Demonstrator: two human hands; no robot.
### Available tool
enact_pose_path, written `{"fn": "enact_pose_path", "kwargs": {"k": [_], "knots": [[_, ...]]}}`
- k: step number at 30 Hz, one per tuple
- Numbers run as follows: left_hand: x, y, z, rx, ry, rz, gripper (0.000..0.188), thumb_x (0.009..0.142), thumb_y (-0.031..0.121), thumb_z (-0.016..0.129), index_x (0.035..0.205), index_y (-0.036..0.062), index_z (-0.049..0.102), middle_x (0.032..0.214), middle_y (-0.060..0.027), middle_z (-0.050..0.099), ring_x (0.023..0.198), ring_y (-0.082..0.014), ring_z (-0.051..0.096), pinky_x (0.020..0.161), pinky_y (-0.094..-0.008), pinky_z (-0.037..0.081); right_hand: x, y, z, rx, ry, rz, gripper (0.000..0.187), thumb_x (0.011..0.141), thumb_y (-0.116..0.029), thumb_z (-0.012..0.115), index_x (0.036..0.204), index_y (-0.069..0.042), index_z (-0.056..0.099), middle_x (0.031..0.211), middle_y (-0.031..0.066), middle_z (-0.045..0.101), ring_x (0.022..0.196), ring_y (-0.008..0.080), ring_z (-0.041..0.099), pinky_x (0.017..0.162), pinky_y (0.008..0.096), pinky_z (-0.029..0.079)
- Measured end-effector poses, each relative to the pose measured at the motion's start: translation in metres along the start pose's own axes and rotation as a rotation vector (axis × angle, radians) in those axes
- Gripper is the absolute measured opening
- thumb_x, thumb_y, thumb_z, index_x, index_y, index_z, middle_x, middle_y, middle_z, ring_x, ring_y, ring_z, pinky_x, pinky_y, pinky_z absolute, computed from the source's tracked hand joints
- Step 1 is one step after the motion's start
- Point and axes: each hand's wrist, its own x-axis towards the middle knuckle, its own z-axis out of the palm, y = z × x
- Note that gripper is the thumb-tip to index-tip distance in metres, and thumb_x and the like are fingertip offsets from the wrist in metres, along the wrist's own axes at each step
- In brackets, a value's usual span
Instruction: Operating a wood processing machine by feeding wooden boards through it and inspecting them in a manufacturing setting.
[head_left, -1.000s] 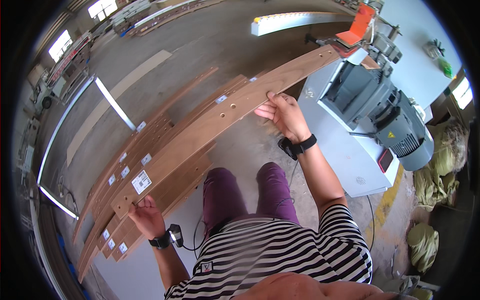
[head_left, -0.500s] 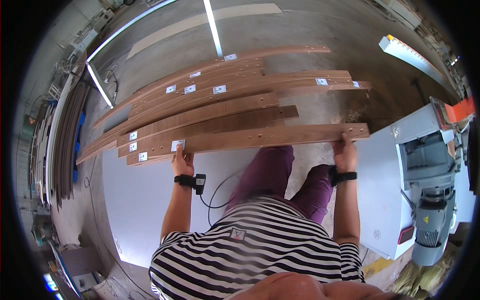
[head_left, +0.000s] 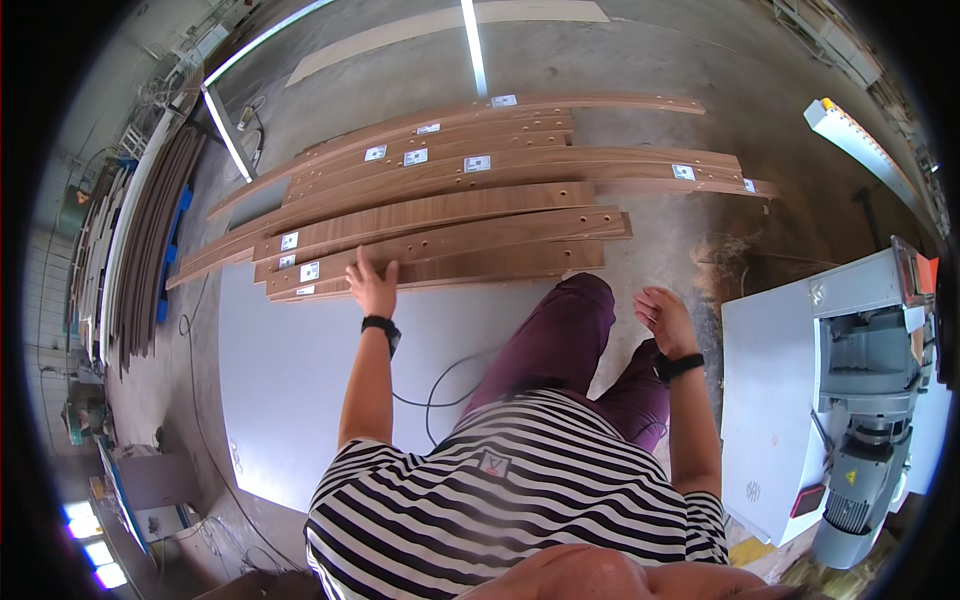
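Note:
Several long brown wood-grain boards with drilled holes and white labels lie side by side and partly overlapping in front of me. My left hand (head_left: 373,287) has its fingers spread at the near edge of a labelled board (head_left: 470,237); whether the fingertips touch it I cannot tell. Below it, part of another board (head_left: 520,265) shows along the near side of the stack. My right hand (head_left: 664,318) hangs in the air beyond the boards' right ends, fingers loosely bent and apart, holding nothing. Dark bands circle both wrists.
A pale grey panel (head_left: 290,400) spreads under the near boards. At my right stands a white cabinet (head_left: 768,385) with a grey motor (head_left: 855,480). Long strips (head_left: 140,270) are stacked on the left. A cable (head_left: 430,400) curves by my left leg.
Both hands have let go of the near board, which now lies farther back on the other boards. My right hand has pulled away toward me; the view has shifted slightly.

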Motion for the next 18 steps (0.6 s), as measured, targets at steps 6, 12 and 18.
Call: {"fn": "enact_pose_path", "kwargs": {"k": [6, 12, 18], "knots": [[0.011, 0.016, -0.009, 0.211, -0.026, -0.035, 0.078, 0.082, 0.066, 0.047, 0.143, 0.0213, 0.029, 0.147, -0.0307, 0.009, 0.132, -0.0538, 0.01, 0.109, -0.0555, 0.012, -0.031, 0.015, -0.044, -0.158, 0.1, -0.005, 0.02, 0.09, -0.02, 0.053, 0.103, -0.004, 0.056, 0.089, 0.0078, 0.064, 0.078, 0.0143, 0.062, 0.069, 0.0251, 0.049], [-0.021, 0.052, -0.001, 0.337, -0.009, 0.394, 0.061, 0.086, 0.043, 0.055, 0.139, 0.0156, 0.037, 0.148, -0.0072, 0.026, 0.138, -0.0323, 0.018, 0.109, -0.0537, 0.016, -0.052, 0.068, -0.105, -1.007, 0.247, -0.321, 0.023, 0.087, -0.018, 0.057, 0.102, 0.0, 0.057, 0.092, 0.0121, 0.063, 0.089, 0.0249, 0.062, 0.076, 0.0344, 0.049], [-0.057, 0.084, 0.011, 0.198, -0.021, 0.416, 0.053, 0.088, 0.036, 0.055, 0.137, 0.0235, 0.04, 0.146, -0.0067, 0.029, 0.137, -0.033, 0.02, 0.107, -0.0563, 0.018, -0.059, 0.107, -0.08, -1.359, 0.311, -0.59, 0.038, 0.077, -0.028, 0.064, 0.107, -0.006, 0.057, 0.121, 0.016, 0.052, 0.119, 0.0345, 0.043, 0.101, 0.0459, 0.029]]}}
